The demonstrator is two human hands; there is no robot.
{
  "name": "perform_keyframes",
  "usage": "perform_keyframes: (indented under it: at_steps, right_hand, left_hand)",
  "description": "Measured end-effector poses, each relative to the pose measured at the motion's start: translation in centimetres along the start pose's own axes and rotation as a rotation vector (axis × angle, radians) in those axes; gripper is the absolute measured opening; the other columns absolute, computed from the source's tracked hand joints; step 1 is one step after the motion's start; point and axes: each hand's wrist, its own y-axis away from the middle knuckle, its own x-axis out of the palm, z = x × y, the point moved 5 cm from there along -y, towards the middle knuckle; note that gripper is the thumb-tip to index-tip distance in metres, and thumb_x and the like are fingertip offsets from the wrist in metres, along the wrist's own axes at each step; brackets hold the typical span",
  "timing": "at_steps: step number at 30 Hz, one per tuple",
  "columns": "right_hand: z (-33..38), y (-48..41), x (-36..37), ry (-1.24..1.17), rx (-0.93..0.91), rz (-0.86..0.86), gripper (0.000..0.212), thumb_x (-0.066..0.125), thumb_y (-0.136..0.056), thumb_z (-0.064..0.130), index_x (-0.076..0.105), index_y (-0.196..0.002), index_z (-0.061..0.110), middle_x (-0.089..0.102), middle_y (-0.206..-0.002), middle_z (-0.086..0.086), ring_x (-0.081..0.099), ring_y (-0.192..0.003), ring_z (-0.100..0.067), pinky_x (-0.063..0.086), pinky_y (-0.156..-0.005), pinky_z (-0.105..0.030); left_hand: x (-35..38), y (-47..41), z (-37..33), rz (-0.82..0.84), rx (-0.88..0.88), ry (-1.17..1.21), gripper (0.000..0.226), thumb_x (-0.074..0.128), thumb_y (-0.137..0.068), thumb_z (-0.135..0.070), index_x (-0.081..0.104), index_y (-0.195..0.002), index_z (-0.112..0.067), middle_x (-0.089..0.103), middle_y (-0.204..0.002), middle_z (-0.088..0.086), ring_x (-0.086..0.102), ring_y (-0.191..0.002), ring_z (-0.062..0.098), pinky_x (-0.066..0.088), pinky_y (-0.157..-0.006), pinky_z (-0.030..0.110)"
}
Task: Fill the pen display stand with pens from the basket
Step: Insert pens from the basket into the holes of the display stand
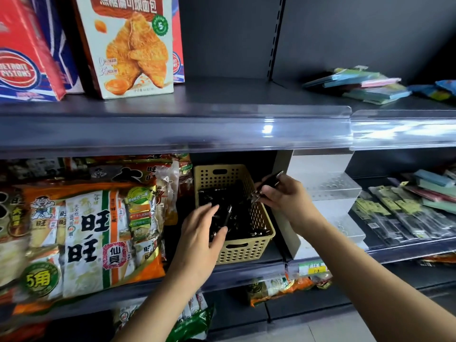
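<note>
Bears along the dark store shelf [246, 269] orange snack bags [93, 233] at the left, a tan perforated basket [243, 253] of pens [237, 225] in the middle, a white pen display stand [330, 188] just right, flat packs [404, 218] farther right.

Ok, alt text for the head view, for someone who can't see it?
A person's right hand grips a few black pens above the right rim of a tan perforated basket, while the left hand reaches open-fingered toward the pile of pens inside. The white tiered display stand sits right of the basket, snack bags left.
</note>
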Motion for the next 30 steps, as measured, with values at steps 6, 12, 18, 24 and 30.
perform_keyframes:
  at_steps: [6, 12, 18, 24, 30]
  right_hand:
    - [1.3, 3.2, 0.5, -0.25, 0.11, 0.079, 0.016, 0.046, -0.092, -0.004, 0.058, -0.092, 0.006, 0.068, -0.092, -0.01, 0.066, -0.089, -0.022, 0.057, -0.08, -0.028]
    - [0.7, 5.4, 2.0, -0.314, 0.182, 0.183, 0.018, 0.046, -0.092, -0.004, 0.06, -0.092, 0.006, 0.072, -0.086, -0.005, 0.07, -0.084, -0.016, 0.058, -0.075, -0.026]
    - [-0.7, 6.9, 2.2, -0.316, 0.242, 0.189, 0.018, 0.048, -0.093, -0.001, 0.064, -0.095, 0.007, 0.073, -0.091, -0.007, 0.07, -0.085, -0.017, 0.058, -0.075, -0.025]
    - [-2.0, 7.8, 1.9, -0.343, 0.28, 0.183, 0.022, 0.056, -0.088, 0.002, 0.062, -0.109, 0.003, 0.07, -0.096, -0.014, 0.07, -0.08, -0.02, 0.058, -0.073, -0.027]
    - [-3.1, 9.0, 1.9, -0.174, 0.258, 0.213, 0.017, 0.062, -0.086, 0.009, 0.067, -0.101, 0.004, 0.067, -0.093, -0.008, 0.061, -0.082, -0.016, 0.049, -0.076, -0.027]
  left_hand:
    - [-0.8, -1.3, -3.0, 0.037, 0.127, -0.016, 0.066, 0.053, -0.088, -0.046, 0.03, -0.145, -0.023, 0.033, -0.147, -0.008, 0.025, -0.138, 0.009, 0.022, -0.113, 0.025]
    - [0.0, -0.2, -3.6, 0.251, 0.046, 0.047, 0.062, 0.043, -0.091, -0.053, 0.02, -0.145, -0.038, 0.037, -0.147, -0.014, 0.04, -0.13, 0.007, 0.033, -0.093, 0.015]
    - [0.5, 1.3, -3.2, 0.309, 0.032, 0.051, 0.039, 0.038, -0.094, -0.05, 0.044, -0.128, -0.031, 0.063, -0.111, -0.011, 0.06, -0.095, 0.006, 0.05, -0.08, 0.03]
    - [1.2, 2.4, -2.9, 0.347, -0.102, 0.278, 0.026, 0.04, -0.094, -0.048, 0.052, -0.113, -0.035, 0.061, -0.087, -0.021, 0.057, -0.08, -0.01, 0.044, -0.069, 0.01]
    - [2.2, 4.0, -3.7, 0.428, -0.36, 0.592, 0.023, 0.042, -0.096, -0.037, 0.054, -0.09, -0.02, 0.054, -0.066, -0.003, 0.044, -0.046, 0.003, 0.037, -0.046, 0.018]
